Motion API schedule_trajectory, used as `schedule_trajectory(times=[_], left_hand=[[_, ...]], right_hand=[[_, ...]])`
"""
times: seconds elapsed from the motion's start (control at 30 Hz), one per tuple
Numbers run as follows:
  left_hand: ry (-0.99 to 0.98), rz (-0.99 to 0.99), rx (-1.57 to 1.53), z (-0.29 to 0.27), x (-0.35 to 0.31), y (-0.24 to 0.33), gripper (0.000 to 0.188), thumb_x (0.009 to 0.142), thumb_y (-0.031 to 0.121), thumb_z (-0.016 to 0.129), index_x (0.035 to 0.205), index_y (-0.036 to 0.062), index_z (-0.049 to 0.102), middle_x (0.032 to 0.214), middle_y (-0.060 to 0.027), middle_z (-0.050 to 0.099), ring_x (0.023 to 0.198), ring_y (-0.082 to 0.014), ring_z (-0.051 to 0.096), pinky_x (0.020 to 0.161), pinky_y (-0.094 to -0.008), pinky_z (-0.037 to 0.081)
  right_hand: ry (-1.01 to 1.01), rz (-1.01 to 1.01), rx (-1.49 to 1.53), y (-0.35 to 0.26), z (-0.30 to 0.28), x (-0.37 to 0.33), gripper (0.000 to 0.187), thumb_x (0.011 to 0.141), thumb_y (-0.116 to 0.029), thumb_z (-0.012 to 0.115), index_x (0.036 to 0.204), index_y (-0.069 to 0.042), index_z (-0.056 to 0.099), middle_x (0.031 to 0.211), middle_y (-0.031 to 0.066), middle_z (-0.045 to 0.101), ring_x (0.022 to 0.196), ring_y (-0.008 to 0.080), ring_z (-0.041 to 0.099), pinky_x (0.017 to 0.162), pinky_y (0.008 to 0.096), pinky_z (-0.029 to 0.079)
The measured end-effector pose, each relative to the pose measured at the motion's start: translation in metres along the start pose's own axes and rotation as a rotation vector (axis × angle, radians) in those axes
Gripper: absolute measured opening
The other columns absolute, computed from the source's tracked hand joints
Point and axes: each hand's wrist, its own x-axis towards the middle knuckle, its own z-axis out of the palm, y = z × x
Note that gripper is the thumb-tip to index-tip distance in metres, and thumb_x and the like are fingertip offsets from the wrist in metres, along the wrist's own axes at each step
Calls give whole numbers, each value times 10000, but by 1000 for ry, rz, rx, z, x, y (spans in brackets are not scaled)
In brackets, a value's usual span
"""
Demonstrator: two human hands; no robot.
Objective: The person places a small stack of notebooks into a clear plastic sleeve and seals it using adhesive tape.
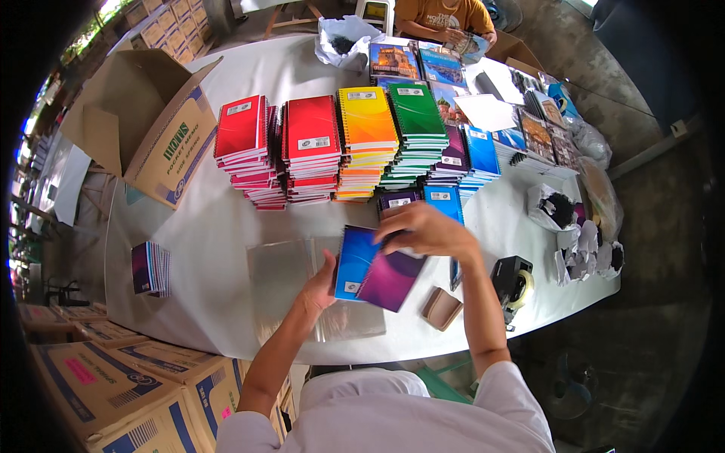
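Left grip [320, 289]'s got the blue spiral notebook [353, 257] by its left edge, above some clear plastic [283, 264] on the tabletop [211, 317]; then a purple notebook [393, 281] overlapping it, right grip [432, 230] holding that up top. Black tape dispenser [510, 281] further right.

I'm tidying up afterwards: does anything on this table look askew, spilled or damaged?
Loose white paper lies crookedly across the picture-cover notebooks, and white wrappings sit crumpled toward the right edge, unlike the stacked notebooks. Nothing looks spilled.
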Motion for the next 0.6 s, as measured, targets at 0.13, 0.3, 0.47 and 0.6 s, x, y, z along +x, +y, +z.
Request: schedule_trajectory(times=[0.13, 0.3, 0.47, 0.6], left_hand=[[-114, 36, -21, 25, -16, 4, 749, 823, 442, 691, 1358, 1, 409, 1266, -146, 569, 1144, -266, 583, 980, -445, 479], [80, 145, 116, 75, -18, 28, 566, 796, 112, 715, 1288, -20, 468, 1194, -151, 596, 1079, -239, 608, 940, -382, 502], [60, 205, 122, 65, -4, 40, 655, 835, 399, 712, 1295, 2, 469, 1229, -113, 579, 1123, -204, 574, 982, -364, 468], [90, 79, -27, 57, -6, 45, 817, 801, 641, 568, 1322, 21, 459, 1269, -107, 564, 1152, -208, 554, 989, -393, 460]], right_hand=[[291, 20, -230, 7, 2, 34, 324, 769, -172, 731, 1064, -53, 671, 1118, 105, 645, 1033, 302, 608, 900, 377, 477], [816, 131, -847, 80, -48, 28, 287, 779, -90, 703, 1065, -64, 685, 1169, 108, 653, 1079, 274, 615, 956, 392, 474], [849, -3, -906, 87, -57, 8, 305, 729, 49, 594, 1002, -61, 674, 1072, 86, 686, 1033, 243, 636, 982, 397, 471], [1102, -112, -210, 22, -67, -3, 191, 830, 55, 550, 971, -14, 658, 1003, 118, 687, 997, 232, 645, 1008, 376, 446]])
